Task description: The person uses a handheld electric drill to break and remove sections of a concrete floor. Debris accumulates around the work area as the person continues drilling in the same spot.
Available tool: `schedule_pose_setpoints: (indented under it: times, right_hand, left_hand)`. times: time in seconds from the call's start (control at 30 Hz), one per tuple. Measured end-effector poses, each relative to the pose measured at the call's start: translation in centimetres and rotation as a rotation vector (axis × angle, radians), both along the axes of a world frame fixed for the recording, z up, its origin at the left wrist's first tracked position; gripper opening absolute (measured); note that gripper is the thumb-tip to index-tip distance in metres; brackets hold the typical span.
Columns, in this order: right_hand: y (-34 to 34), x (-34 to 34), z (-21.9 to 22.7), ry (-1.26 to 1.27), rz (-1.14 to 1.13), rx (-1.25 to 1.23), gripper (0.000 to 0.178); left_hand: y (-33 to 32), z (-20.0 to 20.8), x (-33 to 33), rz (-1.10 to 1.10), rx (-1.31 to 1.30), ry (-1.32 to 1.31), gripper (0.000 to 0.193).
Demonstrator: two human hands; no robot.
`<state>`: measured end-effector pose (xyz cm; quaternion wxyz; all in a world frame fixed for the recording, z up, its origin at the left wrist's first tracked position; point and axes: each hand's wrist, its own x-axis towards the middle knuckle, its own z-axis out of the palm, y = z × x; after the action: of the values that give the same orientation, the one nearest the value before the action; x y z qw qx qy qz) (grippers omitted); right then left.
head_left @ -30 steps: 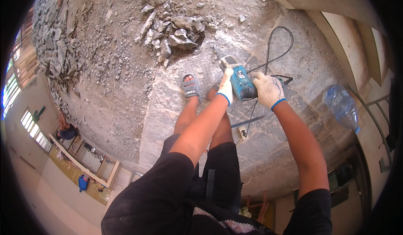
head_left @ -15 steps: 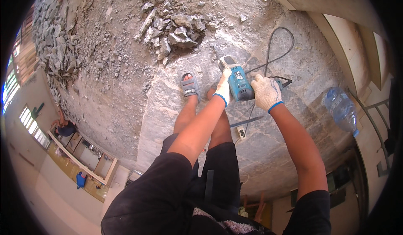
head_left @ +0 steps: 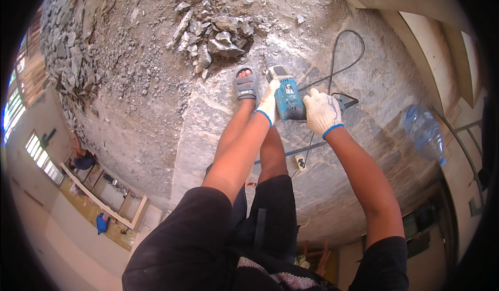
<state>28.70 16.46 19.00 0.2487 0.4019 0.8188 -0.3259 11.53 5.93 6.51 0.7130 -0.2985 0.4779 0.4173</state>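
I hold a teal and black rotary hammer (head_left: 290, 97) over the grey stone floor. My left hand (head_left: 268, 105), in a white knit glove with a blue cuff, is closed around the left side of the tool near its front. Wrapped on the handle at the tool's right side is my right hand (head_left: 323, 113), gloved the same way. The dark bit (head_left: 268, 61) points away from me toward the floor beside a heap of broken concrete chunks (head_left: 221, 39). Whether its tip touches the floor I cannot tell.
A black power cable (head_left: 332, 68) loops right of the tool. Near my legs lies a white socket block (head_left: 300, 162). My sandalled foot (head_left: 246, 86) stands close to the bit. A large plastic bottle (head_left: 423, 132) lies at right; more rubble (head_left: 70, 57) is piled far left.
The rotary hammer and both hands have shifted slightly left. My sandalled left foot has moved right and farther forward, closer to the tool.
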Motion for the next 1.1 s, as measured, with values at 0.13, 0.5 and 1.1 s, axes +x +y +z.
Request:
schedule_pose_setpoints:
  times: [0.13, 0.5, 1.1]
  right_hand:
    - [-0.5, -0.2, -0.1, 0.021, -0.042, 0.019, 0.017]
    - [-2.1, 3.7, 5.8, 0.048, -0.200, -0.013, 0.034]
    - [1.2, -7.6, 5.3, -0.064, -0.069, -0.076, 0.023]
  left_hand:
    - [0.1, -0.2, -0.3, -0.013, 0.019, 0.055, 0.053]
    - [0.0, 4.5, 3.5, -0.029, -0.001, 0.049, 0.053]
    - [0.3, -0.6, -6.5, 0.470, 0.005, -0.223, 0.042]
